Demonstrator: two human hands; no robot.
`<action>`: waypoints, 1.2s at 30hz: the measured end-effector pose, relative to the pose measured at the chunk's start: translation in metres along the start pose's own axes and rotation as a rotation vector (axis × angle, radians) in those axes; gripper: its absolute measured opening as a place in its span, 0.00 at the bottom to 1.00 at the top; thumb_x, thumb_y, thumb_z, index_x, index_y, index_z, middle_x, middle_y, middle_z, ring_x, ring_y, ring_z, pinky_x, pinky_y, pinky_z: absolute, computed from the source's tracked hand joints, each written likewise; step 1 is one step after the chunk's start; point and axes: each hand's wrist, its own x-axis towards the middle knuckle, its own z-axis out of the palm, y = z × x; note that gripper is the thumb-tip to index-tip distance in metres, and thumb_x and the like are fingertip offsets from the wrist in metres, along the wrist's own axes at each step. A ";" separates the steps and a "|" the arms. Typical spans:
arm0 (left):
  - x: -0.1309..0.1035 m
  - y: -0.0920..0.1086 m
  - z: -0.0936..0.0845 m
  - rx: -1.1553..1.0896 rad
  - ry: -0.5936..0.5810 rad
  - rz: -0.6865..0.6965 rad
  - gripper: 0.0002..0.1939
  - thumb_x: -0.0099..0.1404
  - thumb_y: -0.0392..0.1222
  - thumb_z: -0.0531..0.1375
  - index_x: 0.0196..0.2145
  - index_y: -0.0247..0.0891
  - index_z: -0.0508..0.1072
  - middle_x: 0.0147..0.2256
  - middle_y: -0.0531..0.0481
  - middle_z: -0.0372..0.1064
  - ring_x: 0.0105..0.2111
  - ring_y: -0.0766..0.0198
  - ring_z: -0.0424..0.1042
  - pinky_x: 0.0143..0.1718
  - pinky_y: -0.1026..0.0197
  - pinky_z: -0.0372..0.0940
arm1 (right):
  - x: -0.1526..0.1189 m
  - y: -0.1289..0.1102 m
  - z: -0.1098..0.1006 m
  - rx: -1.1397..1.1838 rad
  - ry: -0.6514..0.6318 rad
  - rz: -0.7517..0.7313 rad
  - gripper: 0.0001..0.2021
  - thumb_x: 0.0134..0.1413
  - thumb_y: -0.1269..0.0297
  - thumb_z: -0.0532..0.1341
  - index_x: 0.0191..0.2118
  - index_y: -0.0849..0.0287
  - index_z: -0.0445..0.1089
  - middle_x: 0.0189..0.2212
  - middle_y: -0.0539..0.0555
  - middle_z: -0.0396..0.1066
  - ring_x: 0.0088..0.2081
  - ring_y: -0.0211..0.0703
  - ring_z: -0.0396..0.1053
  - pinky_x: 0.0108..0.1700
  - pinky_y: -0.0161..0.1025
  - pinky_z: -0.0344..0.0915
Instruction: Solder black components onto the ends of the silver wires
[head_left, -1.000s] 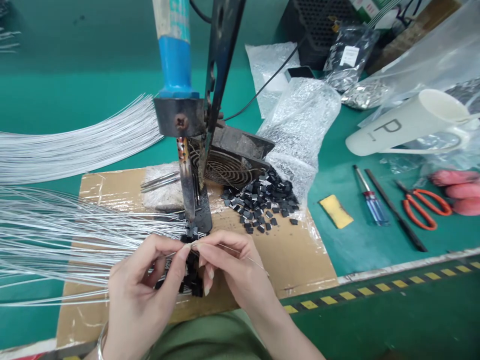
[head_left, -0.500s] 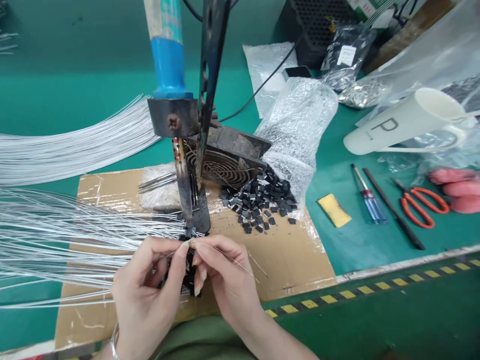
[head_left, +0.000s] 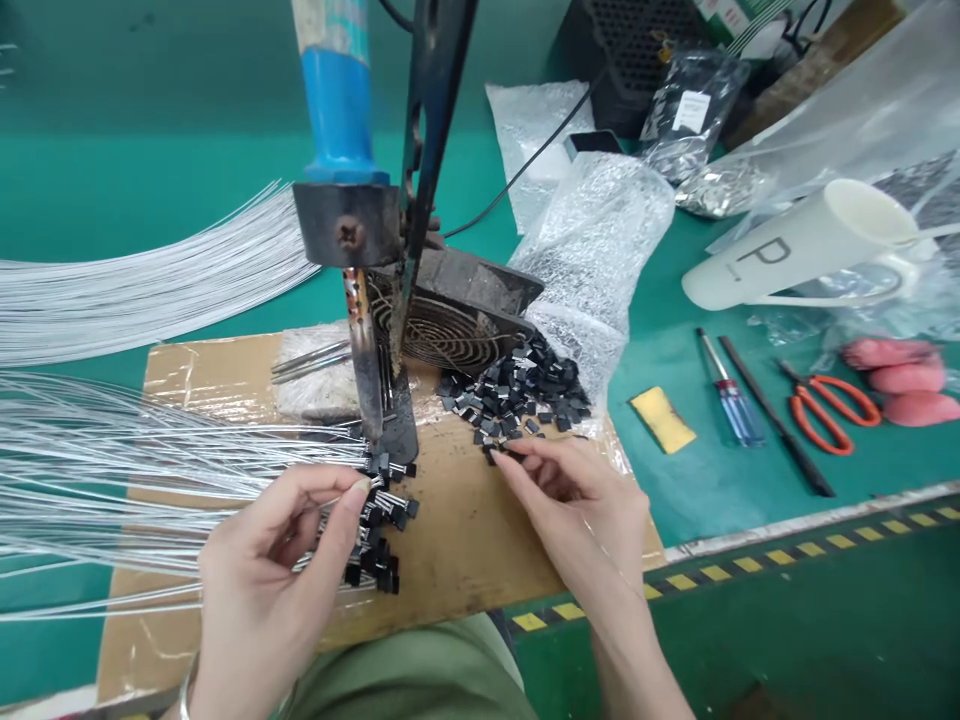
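Observation:
My left hand point(head_left: 292, 560) is closed in a pinch on the tip of a white wire point(head_left: 376, 482), just below the soldering iron point(head_left: 367, 385). The iron is clamped upright in a dark stand, tip down. Beside these fingers lie white wires ending in black connectors point(head_left: 386, 512). At the near edge of a pile of small loose black connectors point(head_left: 517, 385), my right hand point(head_left: 581, 500) has thumb and index finger around a black connector, partly hidden by the fingertips. A thin strand runs across the right palm.
A brown cardboard sheet point(head_left: 450, 540) lies under the work. Behind stands a round-grilled fan point(head_left: 450, 335). White wire bundles point(head_left: 150, 300) stretch left. Rightward are a yellow sponge point(head_left: 664, 420), a screwdriver point(head_left: 735, 400), orange-handled pliers point(head_left: 821, 420) and a white mug point(head_left: 795, 250).
My hands have moved apart from their shared pinch under the iron. The right hand has gone right to the connector pile; the left has shifted slightly left, still pinching.

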 end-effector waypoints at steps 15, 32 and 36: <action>0.007 0.007 -0.007 -0.016 -0.041 0.013 0.05 0.68 0.44 0.69 0.33 0.44 0.80 0.27 0.56 0.78 0.22 0.70 0.69 0.20 0.69 0.59 | -0.009 -0.009 0.006 0.151 -0.158 0.181 0.05 0.62 0.61 0.70 0.36 0.55 0.82 0.26 0.50 0.78 0.25 0.40 0.75 0.29 0.36 0.74; 0.014 0.022 -0.012 -0.180 -0.116 -0.058 0.03 0.64 0.41 0.69 0.31 0.45 0.83 0.30 0.55 0.83 0.23 0.70 0.77 0.24 0.75 0.70 | -0.015 -0.067 0.049 0.897 -0.340 0.397 0.03 0.59 0.62 0.76 0.36 0.53 0.86 0.23 0.48 0.78 0.19 0.35 0.70 0.23 0.32 0.71; 0.018 0.028 -0.011 -0.242 -0.153 -0.062 0.05 0.64 0.39 0.68 0.30 0.45 0.83 0.30 0.54 0.84 0.26 0.68 0.81 0.28 0.76 0.73 | -0.015 -0.071 0.049 0.886 -0.355 0.391 0.02 0.60 0.63 0.75 0.36 0.52 0.87 0.27 0.49 0.79 0.20 0.33 0.70 0.24 0.30 0.69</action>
